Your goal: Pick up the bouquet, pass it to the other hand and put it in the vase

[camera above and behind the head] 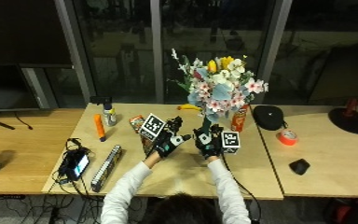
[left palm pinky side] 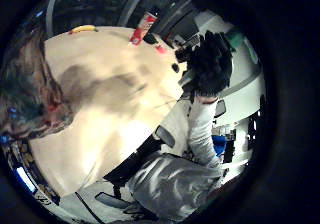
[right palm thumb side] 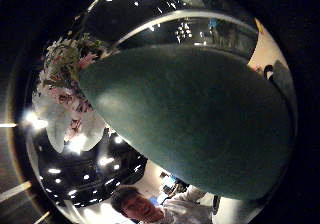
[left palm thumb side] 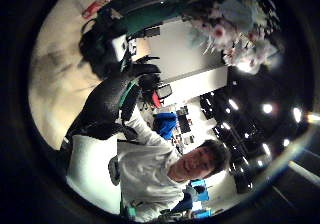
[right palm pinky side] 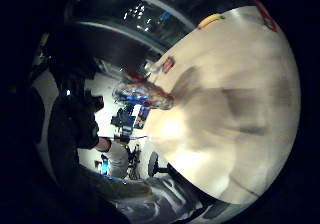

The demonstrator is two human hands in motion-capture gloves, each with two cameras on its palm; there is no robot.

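The right hand (camera above and behind the head: 208, 141) gripped the green-wrapped stem of the pink, white and yellow flower bouquet (camera above and behind the head: 221, 91), upright above the wooden table (camera above and behind the head: 185, 175); the left hand (camera above and behind the head: 167, 140) hovered beside it, fingers spread and empty

bare bench (camera above and behind the head: 185, 175) between the forearms and toward its near edge. behind the hands the way is crowded: orange can (camera above and behind the head: 239, 118), small tin (camera above and behind the head: 136, 123), spray bottle (camera above and behind the head: 109, 115), orange marker (camera above and behind the head: 98, 127). long bar (camera above and behind the head: 106, 161) lies to the left.

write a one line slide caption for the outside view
Seated at a wooden table, a person holds a bouquet upright in the right hand, with the open left hand raised beside it.
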